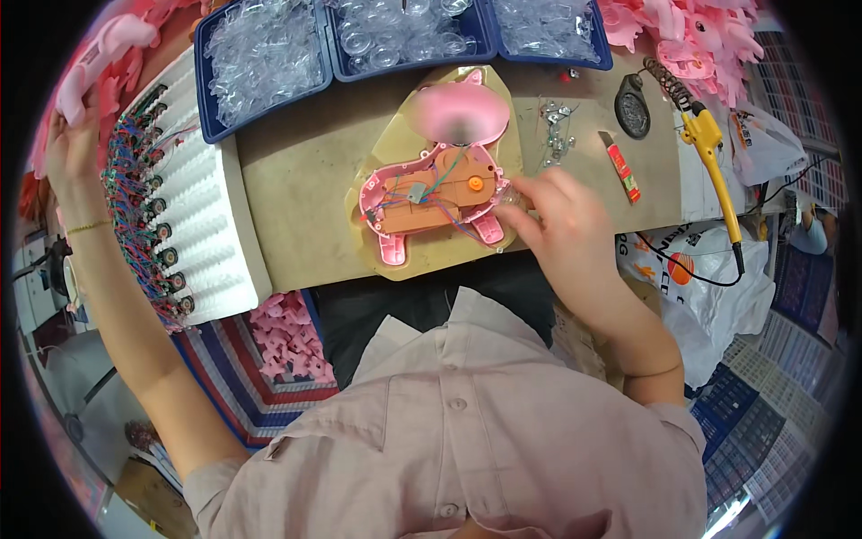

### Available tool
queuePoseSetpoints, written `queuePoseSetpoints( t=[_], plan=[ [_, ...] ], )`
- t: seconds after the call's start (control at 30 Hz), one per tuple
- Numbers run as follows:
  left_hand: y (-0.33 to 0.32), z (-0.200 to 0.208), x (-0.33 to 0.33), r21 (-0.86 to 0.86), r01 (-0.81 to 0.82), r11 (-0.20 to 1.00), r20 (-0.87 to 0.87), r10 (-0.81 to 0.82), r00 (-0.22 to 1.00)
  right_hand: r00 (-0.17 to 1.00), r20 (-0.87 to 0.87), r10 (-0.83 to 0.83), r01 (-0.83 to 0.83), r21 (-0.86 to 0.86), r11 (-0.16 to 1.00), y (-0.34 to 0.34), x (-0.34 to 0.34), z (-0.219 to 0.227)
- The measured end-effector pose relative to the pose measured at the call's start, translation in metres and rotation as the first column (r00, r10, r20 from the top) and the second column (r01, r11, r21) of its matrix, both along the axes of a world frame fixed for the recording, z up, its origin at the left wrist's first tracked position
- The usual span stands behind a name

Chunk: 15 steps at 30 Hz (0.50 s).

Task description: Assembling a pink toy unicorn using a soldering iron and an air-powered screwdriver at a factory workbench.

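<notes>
At center of frame, seeing pink toy shell (pixel 474 114) lying open in yellowish cradle (pixel 440 255), with brown mechanism (pixel 411 218) and wires (pixel 445 176) exposed. Just beside shell's right edge, holding right hand (pixel 572 218) with thumb and forefinger narrowly spaced around small clear piece (pixel 513 199); not being able to tell whether pinching or merely touching it. At upper left of frame, gripping lower end of long pink piece (pixel 92 65) with left hand (pixel 77 151), arm outstretched. Above cradle, noting blue trays (pixel 413 68) of clear parts (pixel 265 54).

Judging step in hand as seating clear piece at shell's edge while fetching pink piece; mechanism apparently already sitting in place, shell not yet closing. Next move probably calling for bringing pink piece to center of frame, first tucking wires inside shell's edge to avoid trapping them.
</notes>
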<state>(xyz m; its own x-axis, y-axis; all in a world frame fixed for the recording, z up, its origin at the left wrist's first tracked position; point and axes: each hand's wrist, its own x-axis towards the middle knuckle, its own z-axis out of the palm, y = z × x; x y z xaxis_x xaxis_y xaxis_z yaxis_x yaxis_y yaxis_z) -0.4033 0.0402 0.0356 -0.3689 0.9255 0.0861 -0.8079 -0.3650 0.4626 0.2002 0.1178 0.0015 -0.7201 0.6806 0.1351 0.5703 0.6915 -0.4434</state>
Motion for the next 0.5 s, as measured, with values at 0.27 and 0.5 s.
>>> queuePoseSetpoints(
  t=[0.27,0.5],
  plan=[
    [-0.027,-0.006,0.121,0.007,-0.517,0.856,-0.976,0.118,0.183,0.987,-0.147,-0.07,0.019,-0.321,0.947,0.02,0.007,0.017],
    [-0.096,-0.023,0.326,-0.435,-0.591,0.679,-0.72,0.132,0.681,0.747,-0.643,-0.168,-0.507,-0.715,0.481,0.031,-0.046,0.033]
  ],
)
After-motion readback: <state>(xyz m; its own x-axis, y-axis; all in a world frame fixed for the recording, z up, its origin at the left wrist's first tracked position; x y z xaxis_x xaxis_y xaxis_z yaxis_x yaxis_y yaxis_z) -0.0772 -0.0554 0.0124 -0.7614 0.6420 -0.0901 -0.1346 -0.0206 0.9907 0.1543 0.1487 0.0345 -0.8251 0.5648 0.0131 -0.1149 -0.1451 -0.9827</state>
